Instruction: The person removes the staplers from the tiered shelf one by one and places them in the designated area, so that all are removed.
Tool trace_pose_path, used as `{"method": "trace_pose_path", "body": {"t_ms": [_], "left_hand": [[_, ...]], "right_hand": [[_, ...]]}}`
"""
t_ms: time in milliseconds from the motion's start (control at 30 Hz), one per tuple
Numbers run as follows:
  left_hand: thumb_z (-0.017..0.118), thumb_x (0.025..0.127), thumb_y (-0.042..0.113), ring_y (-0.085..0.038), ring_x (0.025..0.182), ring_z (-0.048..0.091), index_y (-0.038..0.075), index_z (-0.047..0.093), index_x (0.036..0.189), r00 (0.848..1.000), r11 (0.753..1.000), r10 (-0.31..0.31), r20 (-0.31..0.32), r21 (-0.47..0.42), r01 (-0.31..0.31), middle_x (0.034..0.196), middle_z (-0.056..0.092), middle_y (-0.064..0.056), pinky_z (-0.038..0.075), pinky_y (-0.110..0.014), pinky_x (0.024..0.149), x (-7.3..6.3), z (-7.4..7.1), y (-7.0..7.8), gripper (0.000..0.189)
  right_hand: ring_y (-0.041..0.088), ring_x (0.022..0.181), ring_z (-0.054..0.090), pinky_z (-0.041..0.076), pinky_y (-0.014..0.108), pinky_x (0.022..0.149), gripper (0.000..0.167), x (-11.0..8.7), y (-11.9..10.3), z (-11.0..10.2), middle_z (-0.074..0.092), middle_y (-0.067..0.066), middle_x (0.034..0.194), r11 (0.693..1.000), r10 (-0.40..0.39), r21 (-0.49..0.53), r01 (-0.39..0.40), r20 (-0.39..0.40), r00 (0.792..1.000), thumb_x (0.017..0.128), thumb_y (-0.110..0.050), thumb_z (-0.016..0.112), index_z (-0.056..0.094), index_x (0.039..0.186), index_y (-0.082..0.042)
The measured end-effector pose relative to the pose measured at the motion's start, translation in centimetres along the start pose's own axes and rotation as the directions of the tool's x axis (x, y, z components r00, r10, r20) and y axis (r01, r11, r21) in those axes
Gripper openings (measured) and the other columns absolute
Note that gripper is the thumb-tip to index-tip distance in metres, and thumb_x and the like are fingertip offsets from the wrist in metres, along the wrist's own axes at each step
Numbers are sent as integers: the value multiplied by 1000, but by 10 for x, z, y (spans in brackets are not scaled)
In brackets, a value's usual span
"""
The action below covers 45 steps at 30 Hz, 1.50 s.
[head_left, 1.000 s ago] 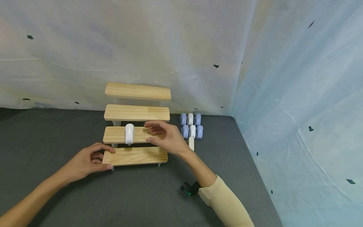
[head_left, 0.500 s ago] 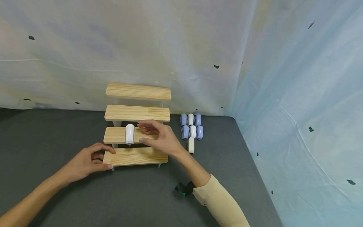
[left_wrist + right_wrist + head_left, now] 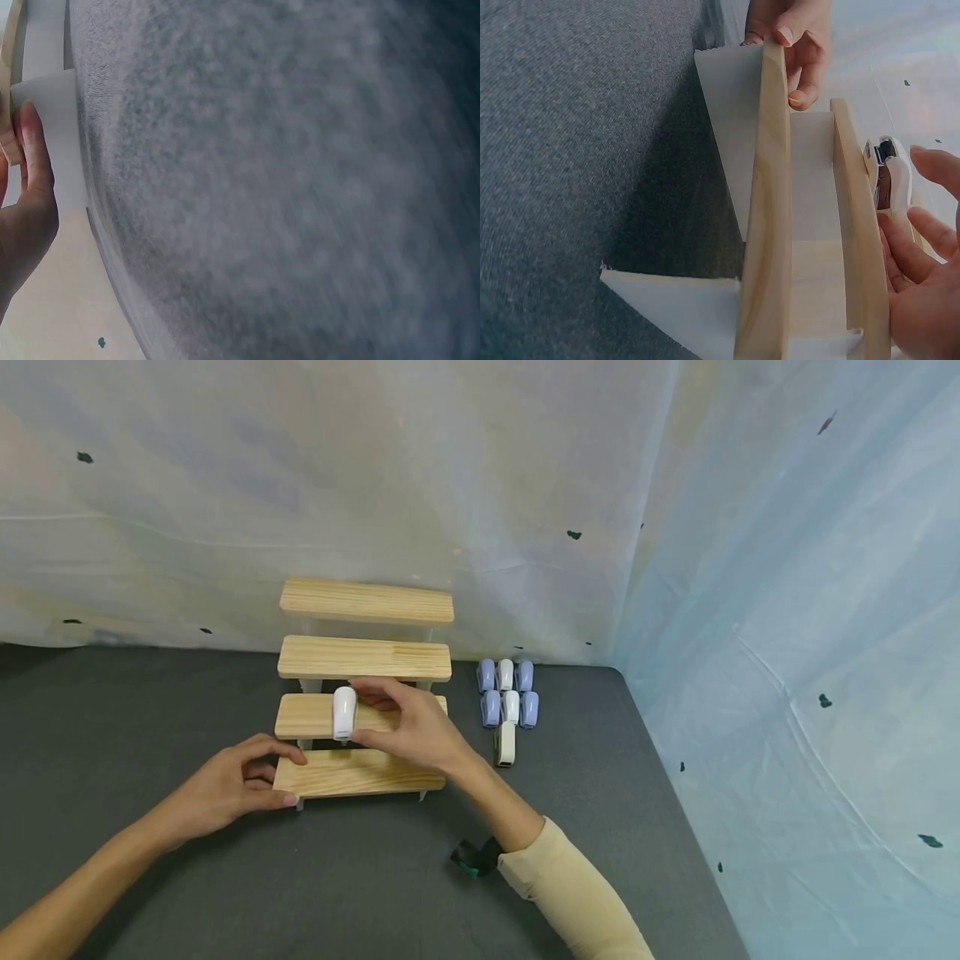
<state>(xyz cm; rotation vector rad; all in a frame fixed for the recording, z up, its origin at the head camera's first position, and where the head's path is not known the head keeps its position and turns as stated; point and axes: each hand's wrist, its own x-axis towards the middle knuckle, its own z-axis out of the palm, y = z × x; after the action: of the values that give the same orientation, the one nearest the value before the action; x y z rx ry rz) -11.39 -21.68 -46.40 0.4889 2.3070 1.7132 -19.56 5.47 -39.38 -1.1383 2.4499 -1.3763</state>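
A small white stapler point(image 3: 344, 713) stands on the second-lowest board of a stepped wooden rack point(image 3: 307, 717). In the head view, my right hand point(image 3: 411, 727) is just right of it, thumb and forefinger apart, their tips near its front and back ends. The right wrist view shows the stapler point(image 3: 892, 176) side-on beside these fingers; whether they touch it I cannot tell. My left hand point(image 3: 228, 783) grips the left end of the lowest board, thumb at its front edge and fingers over the far side. The left wrist view shows this hand point(image 3: 30, 202) at the left edge.
Right of the rack, several blue and white staplers point(image 3: 510, 707) stand in two rows on the dark grey table point(image 3: 360, 885). A cream stapler point(image 3: 506, 745) lies in front of them. Pale cloth point(image 3: 495, 485) hangs behind and to the right.
My right hand has moved left along the second-lowest board, up beside the white stapler. The stapler and my left hand have kept their places.
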Motion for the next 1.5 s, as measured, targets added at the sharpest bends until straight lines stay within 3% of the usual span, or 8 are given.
{"method": "trace_pose_path", "body": {"t_ms": [367,633,1000,1500], "left_hand": [[78,86,6,-19,74,66,0,60,123,1000,1000,22,-16,3,-22,117,48,-11,54,-30,62,-3,3,-1,42],[80,84,9,-18,73,66,0,62,121,999,999,-1,-37,44,3,114,49,-15,53,-30,61,0,0,3,42],[81,84,13,-18,75,67,1,62,122,998,998,-39,-43,54,41,113,49,-15,54,-30,62,0,0,4,44],[83,82,16,-17,73,66,5,65,121,996,995,-43,-72,89,50,109,51,-13,53,-29,60,0,0,4,44]], "right_hand": [[9,112,58,43,15,93,75,4,-5,8,62,2,123,986,36,-163,-27,52,998,82,-29,84,48,146,-13],[8,109,59,43,14,91,70,7,-5,8,64,-2,121,963,19,-270,-11,29,999,83,-32,83,51,143,-16],[5,109,59,45,14,91,66,3,-3,4,63,-2,122,985,14,-173,-11,18,1000,82,-29,84,54,140,-16],[9,107,63,49,20,90,67,-14,3,-11,66,3,120,994,-14,-110,14,7,1000,84,-22,83,52,142,-10]]}}
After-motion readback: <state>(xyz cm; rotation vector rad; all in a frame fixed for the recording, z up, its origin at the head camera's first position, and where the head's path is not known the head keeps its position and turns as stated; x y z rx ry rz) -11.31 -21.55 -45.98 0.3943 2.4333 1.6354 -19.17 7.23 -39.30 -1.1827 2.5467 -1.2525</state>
